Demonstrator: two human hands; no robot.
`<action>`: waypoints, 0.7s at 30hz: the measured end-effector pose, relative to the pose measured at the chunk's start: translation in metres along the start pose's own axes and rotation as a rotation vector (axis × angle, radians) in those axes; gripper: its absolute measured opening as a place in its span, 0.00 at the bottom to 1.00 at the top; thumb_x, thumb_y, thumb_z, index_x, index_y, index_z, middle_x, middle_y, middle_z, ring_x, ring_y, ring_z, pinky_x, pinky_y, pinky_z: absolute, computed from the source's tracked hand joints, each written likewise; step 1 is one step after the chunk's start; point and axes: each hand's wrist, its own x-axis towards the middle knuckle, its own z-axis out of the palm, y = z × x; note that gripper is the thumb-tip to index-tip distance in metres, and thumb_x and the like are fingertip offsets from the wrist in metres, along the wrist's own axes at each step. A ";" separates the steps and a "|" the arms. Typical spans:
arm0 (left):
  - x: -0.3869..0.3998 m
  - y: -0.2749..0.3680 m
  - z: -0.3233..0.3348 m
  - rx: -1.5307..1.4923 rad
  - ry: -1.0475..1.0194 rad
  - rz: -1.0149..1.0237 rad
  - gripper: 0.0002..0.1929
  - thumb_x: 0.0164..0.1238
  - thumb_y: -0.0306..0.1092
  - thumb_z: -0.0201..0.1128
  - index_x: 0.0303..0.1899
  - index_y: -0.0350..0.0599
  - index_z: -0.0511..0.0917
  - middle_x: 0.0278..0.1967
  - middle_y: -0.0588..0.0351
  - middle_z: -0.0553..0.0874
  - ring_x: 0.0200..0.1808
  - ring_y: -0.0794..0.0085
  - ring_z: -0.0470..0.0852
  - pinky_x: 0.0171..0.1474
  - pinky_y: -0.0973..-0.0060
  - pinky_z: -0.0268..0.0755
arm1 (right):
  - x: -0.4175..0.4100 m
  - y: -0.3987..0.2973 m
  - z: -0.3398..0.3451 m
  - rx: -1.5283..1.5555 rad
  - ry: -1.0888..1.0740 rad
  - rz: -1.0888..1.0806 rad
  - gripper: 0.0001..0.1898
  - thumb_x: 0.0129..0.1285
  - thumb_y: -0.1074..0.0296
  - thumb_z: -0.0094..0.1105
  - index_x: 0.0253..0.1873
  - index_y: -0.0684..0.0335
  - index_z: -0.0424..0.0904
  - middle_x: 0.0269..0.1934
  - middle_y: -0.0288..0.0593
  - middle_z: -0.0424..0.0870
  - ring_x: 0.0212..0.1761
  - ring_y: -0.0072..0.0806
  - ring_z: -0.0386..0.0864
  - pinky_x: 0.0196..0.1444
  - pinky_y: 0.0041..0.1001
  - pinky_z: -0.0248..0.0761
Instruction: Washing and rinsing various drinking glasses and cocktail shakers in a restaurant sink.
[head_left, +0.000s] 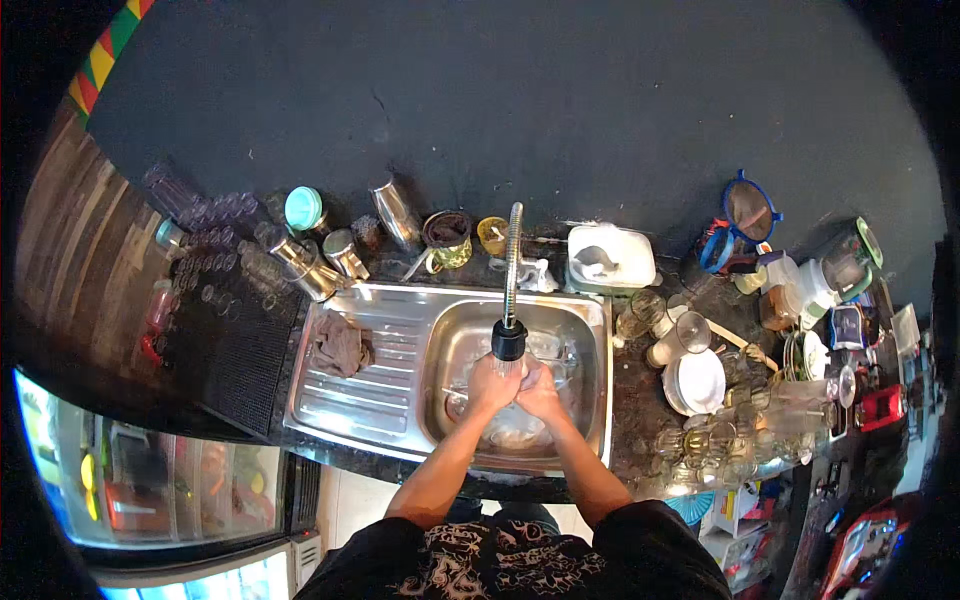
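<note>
My left hand and my right hand are together over the basin of a stainless steel sink, directly below the black spray head of a spring-neck faucet. Water runs from the head onto them. Something small and greyish shows between the fingers, but what it is and which hand grips it cannot be made out. Under my hands the basin holds wet items, some of them clear, blurred by water and glare. A crumpled brown cloth lies on the ribbed drainboard to the left.
Behind the sink stand a metal shaker, a patterned enamel mug and a white tub. Stacked white dishes and several drinking glasses crowd the right counter. Leftward are a black mat and glass-fronted fridge.
</note>
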 end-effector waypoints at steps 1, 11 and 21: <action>0.006 0.003 0.003 -0.004 -0.009 0.002 0.17 0.53 0.48 0.58 0.32 0.41 0.80 0.29 0.39 0.82 0.35 0.46 0.81 0.38 0.58 0.73 | 0.000 -0.006 0.000 -0.021 0.018 0.005 0.19 0.41 0.65 0.66 0.41 0.64 0.76 0.32 0.44 0.81 0.33 0.35 0.79 0.42 0.30 0.72; 0.033 -0.070 0.003 -1.157 -0.564 -0.353 0.23 0.52 0.48 0.56 0.46 0.44 0.76 0.42 0.51 0.82 0.45 0.63 0.80 0.47 0.66 0.71 | -0.004 -0.037 0.013 -0.024 0.179 0.212 0.30 0.43 0.66 0.70 0.51 0.68 0.66 0.43 0.47 0.77 0.45 0.32 0.76 0.50 0.26 0.68; 0.004 -0.093 -0.020 -0.437 -0.557 0.171 0.25 0.46 0.28 0.67 0.50 0.42 0.73 0.47 0.54 0.80 0.48 0.70 0.77 0.51 0.71 0.70 | 0.014 0.014 0.060 0.445 0.159 0.303 0.26 0.40 0.66 0.72 0.46 0.65 0.71 0.40 0.43 0.77 0.40 0.27 0.75 0.45 0.29 0.70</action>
